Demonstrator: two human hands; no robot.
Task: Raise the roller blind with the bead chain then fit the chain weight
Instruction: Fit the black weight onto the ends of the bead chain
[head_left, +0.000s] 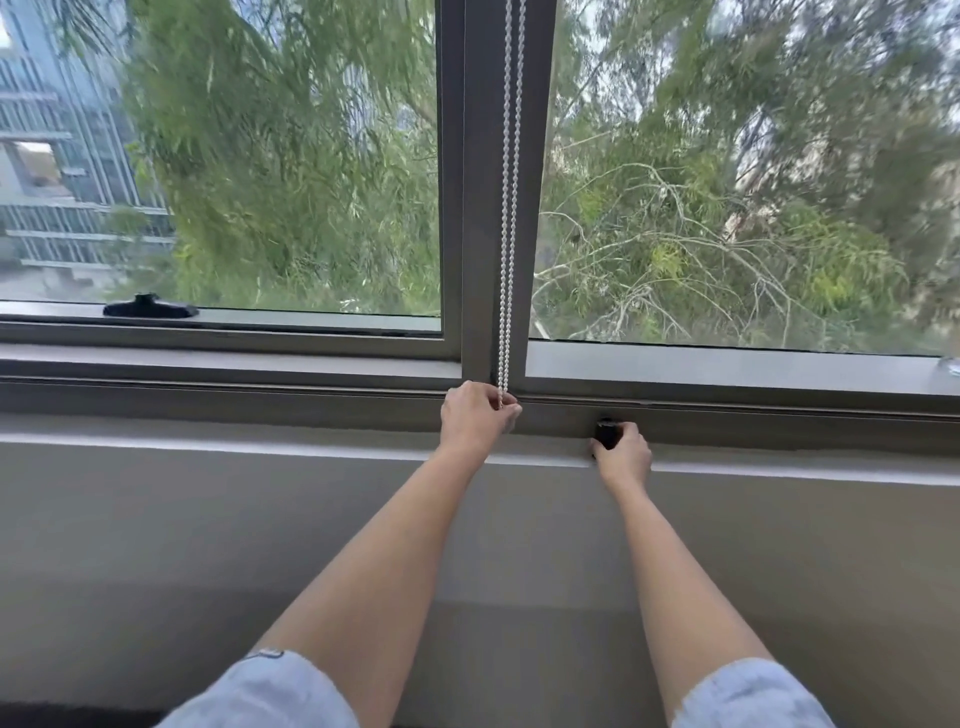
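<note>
head view: left hand (475, 413) pinches bead chain (510, 208); right hand (623, 453) grips black weight (605, 432).

Bright daylight through the window (260, 156) — trees (727, 208) blurred, edges bowed.

Bead chain (510, 208): white glossy plastic-looking beads, hanging in front of the matt grey painted-metal-looking window frame (483, 208), w/ smooth clear glass (285, 156) either side of the frame, matt black handle (148, 309) left of it, and smooth matt grey wall (208, 519) below.
</note>
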